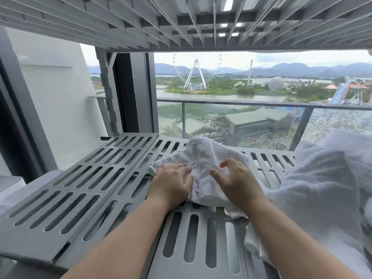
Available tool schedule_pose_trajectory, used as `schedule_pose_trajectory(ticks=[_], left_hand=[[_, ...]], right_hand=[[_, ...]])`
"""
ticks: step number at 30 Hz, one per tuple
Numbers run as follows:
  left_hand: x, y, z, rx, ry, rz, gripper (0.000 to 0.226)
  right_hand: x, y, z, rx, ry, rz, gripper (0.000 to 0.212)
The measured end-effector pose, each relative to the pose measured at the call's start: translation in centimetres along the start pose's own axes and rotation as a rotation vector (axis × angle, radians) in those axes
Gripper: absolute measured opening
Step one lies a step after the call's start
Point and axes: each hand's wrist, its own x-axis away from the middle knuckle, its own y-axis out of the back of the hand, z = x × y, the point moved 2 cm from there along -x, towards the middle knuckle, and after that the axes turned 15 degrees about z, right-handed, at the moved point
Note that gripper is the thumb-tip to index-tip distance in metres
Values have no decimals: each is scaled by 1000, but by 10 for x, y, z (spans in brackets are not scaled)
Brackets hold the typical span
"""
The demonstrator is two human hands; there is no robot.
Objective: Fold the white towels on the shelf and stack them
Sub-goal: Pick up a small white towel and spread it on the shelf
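Note:
A small white towel lies crumpled on the grey slotted shelf, its label showing near the front edge. My left hand lies flat on the towel's left part, fingers straight and together. My right hand rests on the towel's right part with fingers bent and the thumb spread toward the label. A big heap of loose white towels fills the right end of the shelf, touching my right forearm.
A second slotted shelf hangs close overhead. Behind the shelf is a window pane, a balcony glass railing and an outdoor view. A grey post stands at the back left. The left half of the shelf is bare.

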Motion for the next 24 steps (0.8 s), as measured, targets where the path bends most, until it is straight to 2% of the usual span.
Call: schedule_pose_trajectory(ticks=[4,7,14,19,24], left_hand=[[0,-2,-1,28,-5,-29,53],[-3,-4,1,16,-22,-39,49],[-4,-4,0,-21,-35,-22,47],[-7,-9,2,-47,-40,-10,51],[-4,-7,-3,-87,-46,14,51]], right_hand=[[0,-9,8,5,73,51,87],[-5,-13,8,51,31,131,93],[-8,-19,36,87,-199,116,64],[-2,-36,54,141,-319,-86,29],[4,-40,48,180,-306,-198,20]])
